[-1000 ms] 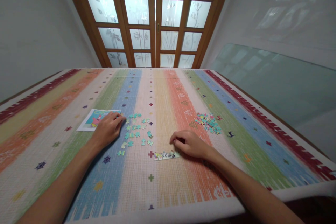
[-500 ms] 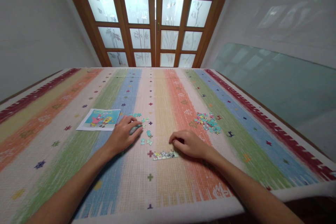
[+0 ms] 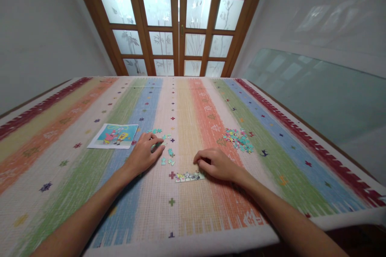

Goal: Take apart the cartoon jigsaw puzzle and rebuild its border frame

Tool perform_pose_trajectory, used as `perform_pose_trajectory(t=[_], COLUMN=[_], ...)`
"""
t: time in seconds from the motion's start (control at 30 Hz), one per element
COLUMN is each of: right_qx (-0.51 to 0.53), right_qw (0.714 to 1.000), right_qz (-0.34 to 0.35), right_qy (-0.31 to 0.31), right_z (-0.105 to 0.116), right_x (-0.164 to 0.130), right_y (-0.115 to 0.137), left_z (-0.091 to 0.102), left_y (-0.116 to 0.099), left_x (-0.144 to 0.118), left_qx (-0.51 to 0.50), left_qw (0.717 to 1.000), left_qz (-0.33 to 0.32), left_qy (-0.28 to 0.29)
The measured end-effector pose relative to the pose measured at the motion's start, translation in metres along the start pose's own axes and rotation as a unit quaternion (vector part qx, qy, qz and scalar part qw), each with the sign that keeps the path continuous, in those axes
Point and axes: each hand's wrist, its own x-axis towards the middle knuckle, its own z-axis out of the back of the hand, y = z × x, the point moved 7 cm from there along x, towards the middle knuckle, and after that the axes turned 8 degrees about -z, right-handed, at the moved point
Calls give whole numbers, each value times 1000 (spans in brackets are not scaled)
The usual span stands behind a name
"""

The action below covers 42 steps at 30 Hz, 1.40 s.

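My left hand (image 3: 144, 153) lies palm down on a scatter of loose teal puzzle pieces (image 3: 168, 156), fingers slightly apart, fingertips on one piece; it covers most of the scatter. My right hand (image 3: 216, 164) rests with fingers curled under, pressed on the right end of a short joined puzzle strip (image 3: 188, 176). Whatever else its fingers hold is hidden. A printed cartoon picture (image 3: 114, 135) lies just left of my left hand. A heap of mixed coloured pieces (image 3: 239, 139) sits beyond my right hand.
Everything lies on a table under a striped, multicoloured woven cloth (image 3: 75, 128). Wooden doors with frosted glass panes (image 3: 177, 20) stand behind the far edge. A glass panel (image 3: 316, 92) runs along the right side. The near table edge is at my forearms.
My left hand slid right from the picture's corner onto the loose teal pieces, uncovering the picture and hiding most pieces. My right hand stayed at the strip.
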Motion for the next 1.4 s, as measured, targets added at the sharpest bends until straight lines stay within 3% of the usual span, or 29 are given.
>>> perform_pose_trajectory(t=[0.23, 0.4, 0.57, 0.73, 1.07, 1.23, 1.4], right_qx=[0, 5, -20, -45, -124, -147, -162], right_qw=[1000, 999, 996, 988, 967, 960, 962], right_qz=[9, 25, 87, 147, 216, 228, 220], right_qy=[-14, -19, -16, -25, -58, -64, -25], right_z=[2, 2, -8, -13, -28, -28, -34], right_x=[-1, -2, -8, -15, -23, -24, -23], right_y=[3, 7, 24, 42, 57, 60, 59], left_z=[10, 11, -1, -13, -10, -10, -10], left_y=[-5, -22, -49, -60, -62, -63, -62], left_x=[1, -3, -11, -19, -20, -19, -20], left_qx=[-89, -225, -283, -282, -201, -196, -201], left_qw=[996, 969, 942, 934, 958, 958, 956], left_qz=[21, 43, 26, 13, -50, -53, -52], left_qy=[-1, 95, 177, 220, 200, 202, 207])
